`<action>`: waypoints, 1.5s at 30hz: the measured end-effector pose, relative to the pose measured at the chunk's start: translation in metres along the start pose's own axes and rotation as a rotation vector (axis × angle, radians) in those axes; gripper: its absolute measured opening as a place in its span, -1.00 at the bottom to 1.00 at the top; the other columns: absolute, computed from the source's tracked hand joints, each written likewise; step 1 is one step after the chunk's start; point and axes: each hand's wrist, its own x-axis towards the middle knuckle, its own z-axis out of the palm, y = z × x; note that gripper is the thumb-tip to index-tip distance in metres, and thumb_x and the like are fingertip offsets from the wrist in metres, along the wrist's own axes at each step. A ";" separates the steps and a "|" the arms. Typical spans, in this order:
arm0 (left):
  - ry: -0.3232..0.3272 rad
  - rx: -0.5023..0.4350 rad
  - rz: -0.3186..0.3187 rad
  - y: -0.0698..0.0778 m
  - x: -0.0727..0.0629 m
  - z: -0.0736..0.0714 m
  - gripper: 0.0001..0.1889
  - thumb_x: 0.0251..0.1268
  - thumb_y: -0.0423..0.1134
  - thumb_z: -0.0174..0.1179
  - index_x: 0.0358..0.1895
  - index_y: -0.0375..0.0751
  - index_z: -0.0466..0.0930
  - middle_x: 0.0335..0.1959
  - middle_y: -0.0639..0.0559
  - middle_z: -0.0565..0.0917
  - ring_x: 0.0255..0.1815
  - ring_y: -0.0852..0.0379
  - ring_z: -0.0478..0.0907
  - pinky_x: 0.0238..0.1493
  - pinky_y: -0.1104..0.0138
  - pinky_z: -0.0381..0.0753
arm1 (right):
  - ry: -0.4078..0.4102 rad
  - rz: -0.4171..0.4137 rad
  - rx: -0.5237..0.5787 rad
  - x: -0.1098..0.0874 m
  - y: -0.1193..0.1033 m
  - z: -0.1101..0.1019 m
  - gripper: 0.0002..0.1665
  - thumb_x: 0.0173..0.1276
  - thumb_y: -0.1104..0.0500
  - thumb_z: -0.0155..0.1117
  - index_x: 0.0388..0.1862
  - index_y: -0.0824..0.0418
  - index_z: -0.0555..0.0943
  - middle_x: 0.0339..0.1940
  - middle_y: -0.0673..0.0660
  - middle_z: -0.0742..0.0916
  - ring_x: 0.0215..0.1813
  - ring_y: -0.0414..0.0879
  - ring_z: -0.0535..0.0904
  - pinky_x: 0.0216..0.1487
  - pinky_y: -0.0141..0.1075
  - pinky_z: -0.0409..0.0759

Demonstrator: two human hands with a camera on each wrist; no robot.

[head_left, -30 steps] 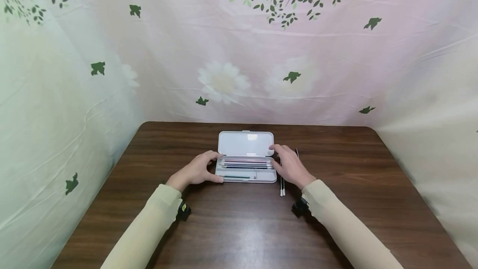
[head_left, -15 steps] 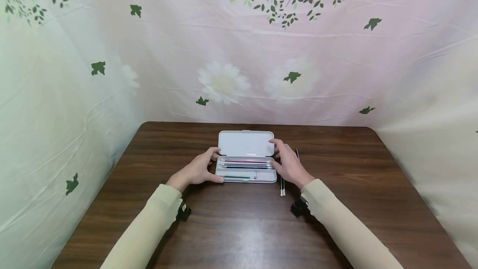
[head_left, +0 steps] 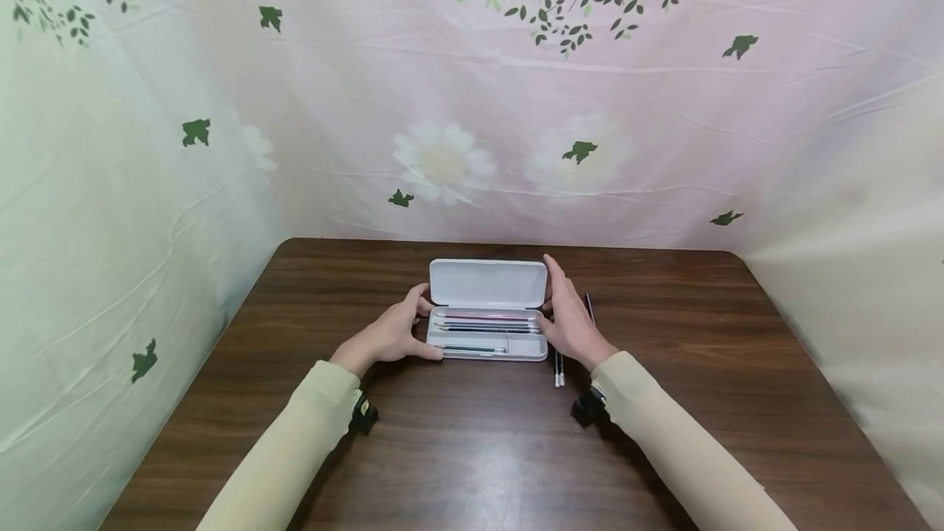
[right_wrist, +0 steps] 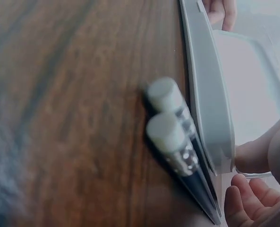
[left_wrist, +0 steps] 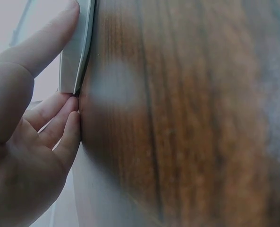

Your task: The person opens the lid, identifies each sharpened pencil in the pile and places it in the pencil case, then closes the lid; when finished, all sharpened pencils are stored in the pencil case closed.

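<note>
A white pencil case (head_left: 527, 347) lies at the middle of the table with its lid (head_left: 488, 283) raised at the back. Inside are several pencils (head_left: 487, 326) in the rear compartment and a green pencil (head_left: 472, 349) in the front one. My left hand (head_left: 387, 336) holds the case's left end, thumb at the front corner and fingers around the far side. At the right end, my right hand (head_left: 574, 322) has its thumb against the case and its index finger stretched up along the lid's right edge. Two dark pencils (right_wrist: 194, 184) with white erasers lie beside that end, partly under the right hand.
The brown wooden table (head_left: 472, 449) has rounded far corners. Behind it and at both sides hangs a pale cloth (head_left: 472, 105) printed with leaves, birds and flowers. Each wrist carries a small black camera (head_left: 364, 414).
The right index finger has moved up and back to the lid's far right corner, and the lid has tipped slightly up toward me. My left hand stays in place.
</note>
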 end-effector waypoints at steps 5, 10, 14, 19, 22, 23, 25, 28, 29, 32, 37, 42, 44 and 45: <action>-0.003 -0.014 0.000 0.001 0.001 0.000 0.25 0.00 0.01 0.70 0.64 -0.22 -0.01 0.27 -0.06 0.54 0.37 -0.01 0.46 0.49 0.05 0.47 | 0.032 -0.036 -0.011 -0.004 0.000 -0.001 0.14 0.25 0.49 0.47 0.67 0.11 0.07 0.02 0.22 0.56 0.02 0.09 0.57 0.01 -0.13 0.64; -0.007 -0.023 0.006 0.000 0.001 0.000 0.17 0.01 0.00 0.69 0.59 -0.21 0.07 0.28 -0.08 0.54 0.37 -0.03 0.45 0.50 0.04 0.47 | 0.044 -0.058 -0.032 -0.012 -0.001 -0.004 -0.05 0.25 0.44 0.54 0.49 0.13 0.24 0.01 0.21 0.61 0.03 0.09 0.63 0.04 -0.07 0.70; -0.004 -0.024 0.014 -0.001 0.001 0.001 0.11 0.01 -0.01 0.70 0.54 -0.19 0.13 0.26 -0.08 0.54 0.36 -0.03 0.46 0.50 0.05 0.47 | 0.024 -0.094 -0.052 -0.019 -0.001 -0.010 -0.22 0.33 0.30 0.54 0.42 0.14 0.34 0.01 0.21 0.66 0.06 0.08 0.67 0.08 0.00 0.73; -0.005 -0.016 0.027 -0.002 0.001 0.000 0.00 0.01 -0.02 0.70 0.43 -0.13 0.21 0.22 -0.06 0.54 0.32 -0.01 0.48 0.47 0.05 0.48 | -0.024 -0.119 -0.106 -0.030 0.000 -0.017 -0.40 0.55 -0.07 0.35 0.41 0.14 0.45 0.04 0.19 0.70 0.10 0.08 0.65 0.06 0.07 0.71; -0.010 0.000 0.036 -0.001 0.001 0.000 -0.01 0.03 0.00 0.68 0.44 -0.11 0.22 0.21 -0.07 0.55 0.30 -0.01 0.49 0.43 0.02 0.50 | -0.027 -0.126 -0.117 -0.036 0.000 -0.018 -0.48 0.66 -0.13 0.14 0.41 0.12 0.51 0.10 0.16 0.70 0.11 0.05 0.64 0.08 0.06 0.71; -0.011 0.006 0.037 -0.001 0.000 0.000 -0.01 0.03 0.01 0.68 0.45 -0.10 0.22 0.21 -0.07 0.56 0.29 -0.01 0.50 0.42 0.02 0.50 | -0.021 -0.138 -0.120 -0.037 0.001 -0.018 -0.50 0.70 -0.11 0.08 0.40 0.13 0.53 0.12 0.16 0.70 0.13 0.05 0.65 0.11 0.07 0.70; -0.011 0.013 0.035 0.000 0.000 0.000 -0.01 0.04 0.02 0.67 0.47 -0.09 0.22 0.20 -0.07 0.56 0.27 -0.01 0.50 0.39 0.02 0.51 | -0.007 -0.160 -0.120 -0.038 0.001 -0.018 -0.54 0.74 -0.06 -0.01 0.37 0.15 0.58 0.15 0.15 0.71 0.15 0.04 0.64 0.15 0.06 0.69; -0.008 0.022 0.033 0.000 0.000 -0.001 -0.02 0.04 0.03 0.67 0.47 -0.06 0.24 0.17 -0.02 0.57 0.23 0.01 0.49 0.37 0.03 0.50 | 0.005 -0.199 -0.120 -0.038 0.001 -0.020 -0.55 0.76 0.01 -0.04 0.34 0.19 0.63 0.21 0.15 0.73 0.24 0.07 0.64 0.28 0.08 0.65; -0.010 0.019 0.037 0.000 0.000 -0.001 -0.03 0.04 0.03 0.67 0.46 -0.06 0.24 0.16 0.00 0.57 0.22 0.02 0.50 0.38 0.04 0.50 | 0.001 -0.211 -0.119 -0.038 0.001 -0.021 -0.56 0.75 0.03 -0.03 0.33 0.20 0.63 0.22 0.16 0.73 0.26 0.09 0.64 0.34 0.10 0.61; -0.014 0.014 0.046 0.001 0.000 -0.002 -0.04 0.05 0.01 0.67 0.46 -0.06 0.26 0.15 0.04 0.58 0.20 0.06 0.51 0.40 0.04 0.51 | -0.039 -0.221 -0.107 -0.038 0.001 -0.024 -0.56 0.73 0.03 0.02 0.32 0.24 0.63 0.26 0.21 0.71 0.34 0.15 0.61 0.49 0.15 0.47; -0.015 0.027 0.059 0.001 0.001 -0.002 -0.04 0.04 0.01 0.67 0.47 -0.08 0.29 0.18 0.04 0.59 0.22 0.06 0.53 0.40 0.02 0.51 | -0.140 -0.205 -0.132 -0.042 0.001 -0.030 -0.45 0.65 -0.05 0.15 0.40 0.27 0.56 0.38 0.25 0.63 0.45 0.19 0.52 0.50 0.16 0.47; -0.022 0.066 0.058 0.000 0.003 -0.001 0.02 0.04 0.02 0.67 0.55 -0.15 0.28 0.29 -0.03 0.59 0.33 0.00 0.51 0.45 0.00 0.48 | -0.210 -0.217 -0.180 -0.043 0.000 -0.032 -0.32 0.56 -0.06 0.28 0.47 0.34 0.49 0.45 0.31 0.57 0.49 0.21 0.46 0.46 0.15 0.50; -0.034 0.081 0.050 0.001 0.003 -0.001 0.07 0.05 0.03 0.66 0.60 -0.16 0.24 0.35 -0.06 0.56 0.38 -0.03 0.48 0.47 0.00 0.46 | -0.222 -0.213 -0.191 -0.043 -0.002 -0.032 -0.28 0.54 -0.05 0.30 0.48 0.37 0.48 0.45 0.32 0.56 0.50 0.22 0.45 0.47 0.14 0.49; -0.042 0.088 0.046 0.001 0.003 -0.001 0.09 0.06 0.05 0.66 0.62 -0.15 0.22 0.38 -0.07 0.53 0.40 -0.04 0.47 0.49 0.00 0.45 | -0.227 -0.207 -0.195 -0.043 -0.003 -0.032 -0.27 0.52 -0.05 0.32 0.48 0.37 0.47 0.46 0.32 0.56 0.50 0.22 0.45 0.47 0.14 0.49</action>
